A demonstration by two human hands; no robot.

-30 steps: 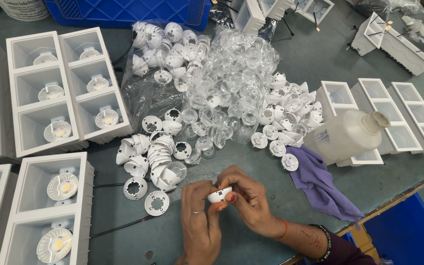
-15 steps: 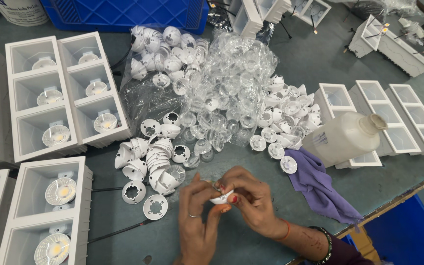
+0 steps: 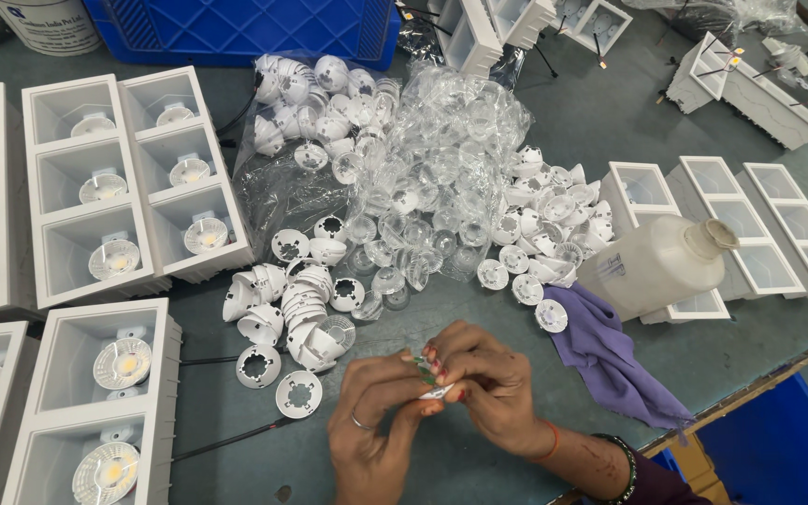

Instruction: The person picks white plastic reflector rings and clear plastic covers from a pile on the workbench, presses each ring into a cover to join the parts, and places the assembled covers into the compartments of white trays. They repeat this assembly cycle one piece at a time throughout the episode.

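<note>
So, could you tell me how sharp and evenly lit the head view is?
Head view: even light, soft shadows; clear lenses in plastic glint; left hand and right hand slightly blurred; straight white housings bow at the edges.

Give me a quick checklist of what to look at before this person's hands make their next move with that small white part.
1. Both hands on the part: left hand and right hand meet around the small white part: ok.
2. Part seated properly: fingers cover most of it: cannot tell.
3. More white reflector cups lying close to the hands: ok.
4. Clear lenses on the opened plastic bag: ok.
5. White plastic bottle lies on its side over the white frames; cap state: cannot tell.
6. Purple cloth lies apart from the hands: ok.
</note>
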